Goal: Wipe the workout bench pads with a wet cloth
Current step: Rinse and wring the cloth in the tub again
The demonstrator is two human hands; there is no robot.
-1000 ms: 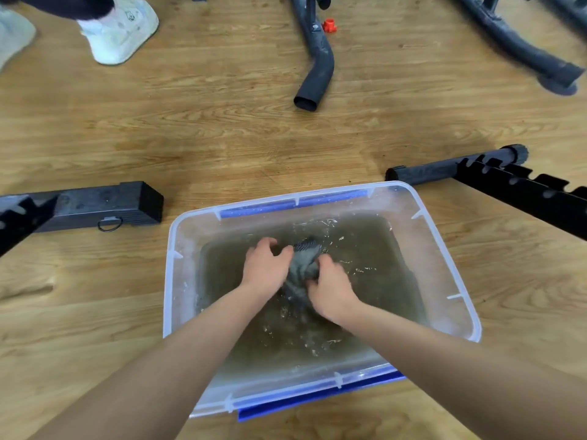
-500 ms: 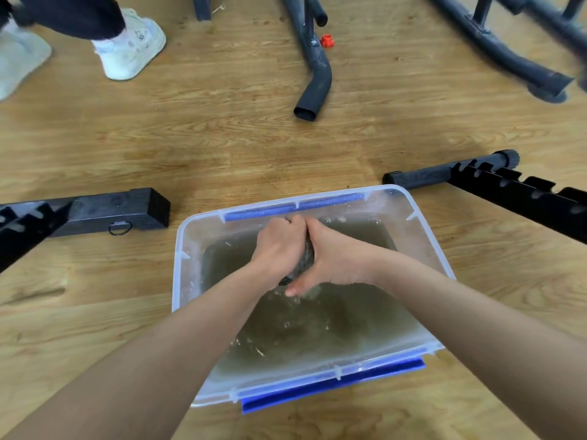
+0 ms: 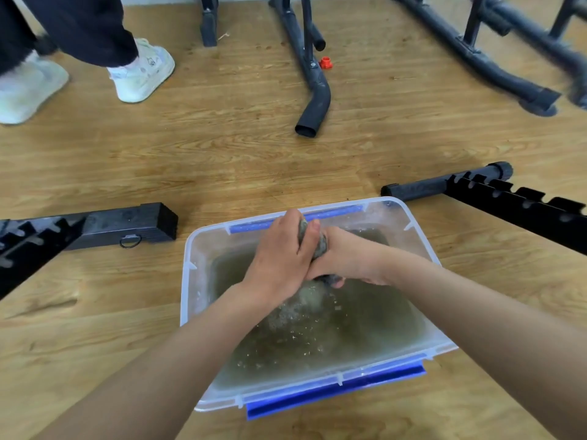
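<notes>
A grey wet cloth [image 3: 319, 244] is bunched up between both my hands above a clear plastic tub [image 3: 190, 281] of murky water. My left hand [image 3: 279, 255] grips the cloth from the left, fingers wrapped over its top. My right hand [image 3: 349, 258] grips it from the right and below. Only a small strip of cloth shows between the hands, and a bit under my right hand. Water drips and splashes on the surface right below the cloth. No bench pad is in view.
Black bench frame bars lie on the wooden floor: one at the left [image 3: 104, 227], a notched one at the right [image 3: 495, 198], a bent tube [image 3: 314, 109] beyond. A small red cap [image 3: 325, 62] sits near it. Another person's white shoes [image 3: 143, 71] stand far left.
Both hands lifted the cloth out of the water and closed tightly round it, moving toward the tub's far edge. Splashes now appear beneath. The camera tilted up slightly.
</notes>
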